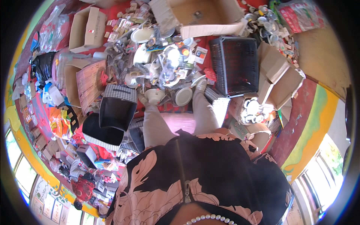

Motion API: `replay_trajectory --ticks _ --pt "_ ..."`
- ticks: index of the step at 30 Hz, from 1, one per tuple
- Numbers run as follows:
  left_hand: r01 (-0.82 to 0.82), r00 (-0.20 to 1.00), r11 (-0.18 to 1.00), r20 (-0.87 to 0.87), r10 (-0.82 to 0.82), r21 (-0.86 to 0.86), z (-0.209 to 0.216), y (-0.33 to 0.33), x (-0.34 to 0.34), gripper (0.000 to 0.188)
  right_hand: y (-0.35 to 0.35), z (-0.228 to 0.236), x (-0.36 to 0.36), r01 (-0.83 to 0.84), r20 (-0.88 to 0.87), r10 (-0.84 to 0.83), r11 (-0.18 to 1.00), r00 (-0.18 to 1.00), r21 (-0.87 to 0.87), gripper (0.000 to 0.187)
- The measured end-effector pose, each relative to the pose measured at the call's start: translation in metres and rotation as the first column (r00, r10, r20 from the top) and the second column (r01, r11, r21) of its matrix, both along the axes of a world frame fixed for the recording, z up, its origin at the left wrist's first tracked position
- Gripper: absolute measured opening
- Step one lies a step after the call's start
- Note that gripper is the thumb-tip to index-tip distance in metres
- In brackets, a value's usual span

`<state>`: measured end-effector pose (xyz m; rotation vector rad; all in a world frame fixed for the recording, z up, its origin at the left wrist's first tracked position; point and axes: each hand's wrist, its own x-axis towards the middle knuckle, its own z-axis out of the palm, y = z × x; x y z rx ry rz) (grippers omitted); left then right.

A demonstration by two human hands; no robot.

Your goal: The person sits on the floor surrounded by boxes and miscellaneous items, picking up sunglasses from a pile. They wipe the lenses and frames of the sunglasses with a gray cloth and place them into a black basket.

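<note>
Neither of my hands can be made out; my floral top covers the lower part of the view and my legs stretch forward. Between my feet a white bowl (154,96) stands near a round white dish (183,96). Just beyond is a heap of clear-wrapped goods (170,63), with bright glare on part of it. To the left of my legs lie black bins with checked trim (117,108). A dark plastic crate (234,67) stands beyond my right foot.
Open cardboard boxes stand at the far middle (210,30), far left (87,30), left (86,86) and right (275,71). Small round white pieces (255,111) fill a box at right. Another person in red (81,187) is at the lower left among piled goods.
</note>
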<state>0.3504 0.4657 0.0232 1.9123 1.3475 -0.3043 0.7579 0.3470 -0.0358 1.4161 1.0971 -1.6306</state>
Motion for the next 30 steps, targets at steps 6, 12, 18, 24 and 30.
replay_trajectory --ticks 6,12,18,24,30 --pt "0.018 0.999 0.997 -0.032 -0.02 -0.076 -0.041 0.062 -0.006 0.017 0.034 0.028 -0.031 0.02 -0.32 0.005 0.997 0.948 0.075 0.024" --pt "0.004 0.999 0.998 -0.04 -0.007 -0.069 -0.071 0.103 -0.011 0.018 0.079 -0.002 -0.066 -0.061 -0.478 0.106 0.992 0.872 0.109 0.026" --pt "0.239 0.966 0.939 -0.035 -0.255 -0.246 -0.132 0.102 -0.009 0.019 0.12 -0.127 -0.124 -0.241 -0.385 0.337 0.93 0.859 0.276 0.03" --pt "0.357 0.915 0.879 -0.07 -0.396 -0.317 -0.234 0.103 -0.002 0.026 0.073 -0.327 -0.187 -0.416 -0.128 0.461 0.868 0.878 0.272 0.056" --pt "0.329 0.931 0.934 -0.116 -0.346 -0.137 -0.275 0.151 -0.011 0.037 0.048 -0.385 -0.204 -0.39 -0.184 0.446 0.879 0.876 0.274 0.043"
